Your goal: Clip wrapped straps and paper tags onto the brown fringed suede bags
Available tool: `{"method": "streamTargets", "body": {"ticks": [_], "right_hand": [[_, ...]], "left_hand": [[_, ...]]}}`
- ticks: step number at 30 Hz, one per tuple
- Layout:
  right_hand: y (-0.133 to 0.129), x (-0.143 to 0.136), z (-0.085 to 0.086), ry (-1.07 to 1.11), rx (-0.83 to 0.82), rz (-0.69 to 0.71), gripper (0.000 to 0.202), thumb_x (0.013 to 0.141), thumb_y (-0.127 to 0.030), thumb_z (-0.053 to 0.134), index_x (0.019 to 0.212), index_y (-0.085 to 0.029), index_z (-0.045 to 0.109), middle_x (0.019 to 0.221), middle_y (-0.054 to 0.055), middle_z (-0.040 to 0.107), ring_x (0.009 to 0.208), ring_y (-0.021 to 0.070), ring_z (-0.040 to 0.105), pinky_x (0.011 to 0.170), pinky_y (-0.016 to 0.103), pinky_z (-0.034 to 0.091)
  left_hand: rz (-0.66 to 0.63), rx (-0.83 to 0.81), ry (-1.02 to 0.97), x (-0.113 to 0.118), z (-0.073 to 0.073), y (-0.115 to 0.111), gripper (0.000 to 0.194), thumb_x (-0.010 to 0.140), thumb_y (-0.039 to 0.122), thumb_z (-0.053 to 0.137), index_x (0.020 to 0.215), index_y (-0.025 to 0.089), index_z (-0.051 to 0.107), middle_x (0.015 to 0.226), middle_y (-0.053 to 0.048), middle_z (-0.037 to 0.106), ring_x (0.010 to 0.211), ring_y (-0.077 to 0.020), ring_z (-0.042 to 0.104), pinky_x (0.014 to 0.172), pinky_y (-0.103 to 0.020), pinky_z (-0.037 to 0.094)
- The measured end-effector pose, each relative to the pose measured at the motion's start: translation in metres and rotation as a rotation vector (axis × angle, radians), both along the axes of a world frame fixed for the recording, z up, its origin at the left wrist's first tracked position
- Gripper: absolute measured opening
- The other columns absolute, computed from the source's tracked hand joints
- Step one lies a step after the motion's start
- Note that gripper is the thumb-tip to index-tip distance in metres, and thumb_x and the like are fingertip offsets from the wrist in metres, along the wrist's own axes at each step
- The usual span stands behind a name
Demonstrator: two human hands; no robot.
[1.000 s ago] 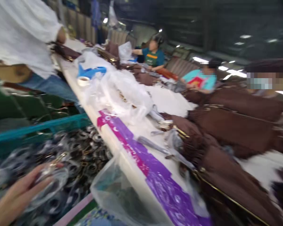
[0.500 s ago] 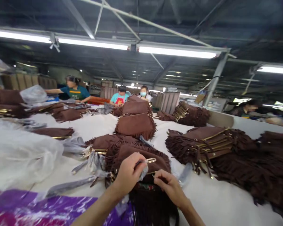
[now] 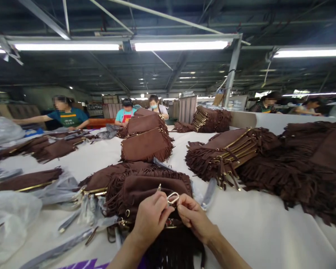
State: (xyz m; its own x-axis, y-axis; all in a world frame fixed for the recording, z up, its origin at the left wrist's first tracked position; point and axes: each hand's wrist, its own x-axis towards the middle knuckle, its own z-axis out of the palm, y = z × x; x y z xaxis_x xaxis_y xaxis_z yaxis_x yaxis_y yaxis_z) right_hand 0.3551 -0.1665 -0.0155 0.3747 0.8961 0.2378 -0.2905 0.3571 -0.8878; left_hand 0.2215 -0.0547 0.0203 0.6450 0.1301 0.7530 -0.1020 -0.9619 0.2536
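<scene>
A gold metal clasp (image 3: 173, 198) stands out between the two hands, above a dark brown fringed bag (image 3: 156, 186). My left hand (image 3: 152, 215) is closed round the base of the clasp, a small metal tip poking up over its knuckles. Thumb and forefinger of my right hand (image 3: 194, 216) are pinched together at the clasp's right edge; whatever lies between them is too small to make out. Below the hands, a zip and long dark fringe hang toward the near edge. A gold ring (image 3: 127, 213) shows at the bag's left side.
Stacked brown fringed bags (image 3: 147, 144) rise behind, with more bags (image 3: 226, 149) at the right. Plastic-wrapped straps (image 3: 56, 248) and clear plastic (image 3: 14, 220) lie at the left on the white table (image 3: 257, 224). Several people sit or stand beyond.
The view has shifted, so the background sits farther left. My right hand has come up to the clasp, closer to my left hand, and the clasp now points more upward.
</scene>
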Motion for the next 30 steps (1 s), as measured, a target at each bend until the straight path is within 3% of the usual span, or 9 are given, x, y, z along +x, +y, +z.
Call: {"method": "streamTargets", "body": {"ticks": [9,13,20,26,30], "right_hand": [[-0.005,0.004,-0.004,-0.046,-0.017,0.031,0.041,0.074,-0.051,0.081,0.075,-0.020,0.055,0.051,-0.010,0.039,0.040,0.0044,0.020,0.036,0.018,0.012],[-0.006,0.004,-0.004,-0.201,-0.080,-0.037,0.037,0.077,-0.050,0.078,0.077,-0.018,0.060,0.052,-0.009,0.043,0.042,0.0058,0.026,0.039,0.019,0.015],[-0.011,0.003,0.001,-0.181,-0.178,-0.003,0.040,0.072,-0.052,0.079,0.075,-0.019,0.058,0.048,-0.010,0.040,0.041,0.0061,0.025,0.038,0.018,0.014],[-0.004,-0.004,0.003,-0.256,-0.210,-0.146,0.039,0.071,-0.053,0.077,0.071,-0.019,0.058,0.048,-0.009,0.043,0.041,0.0070,0.030,0.038,0.020,0.018],[-0.006,-0.007,0.006,-0.234,-0.096,-0.192,0.038,0.074,-0.053,0.076,0.071,-0.018,0.059,0.052,-0.008,0.045,0.044,0.0074,0.030,0.041,0.021,0.019]], "left_hand": [[0.080,0.380,0.112,-0.011,-0.009,-0.002,0.022,0.094,0.020,0.045,0.074,0.020,0.054,0.077,-0.003,0.060,0.069,-0.0174,0.056,0.061,-0.030,0.042],[0.101,0.492,0.093,-0.010,-0.014,-0.006,0.029,0.097,0.020,0.040,0.074,0.019,0.057,0.077,-0.004,0.060,0.066,-0.0172,0.054,0.061,-0.031,0.040],[0.085,0.664,0.095,-0.014,-0.015,-0.012,0.030,0.098,0.018,0.037,0.074,0.019,0.055,0.075,-0.003,0.058,0.063,-0.0171,0.049,0.058,-0.031,0.032],[0.077,0.639,0.137,-0.016,-0.023,-0.011,0.024,0.096,0.020,0.044,0.074,0.019,0.055,0.074,-0.003,0.057,0.065,-0.0167,0.050,0.059,-0.031,0.034],[0.061,0.401,0.152,-0.021,-0.021,-0.011,0.019,0.093,0.025,0.051,0.075,0.019,0.053,0.081,-0.004,0.062,0.072,-0.0185,0.054,0.063,-0.033,0.039]]}}
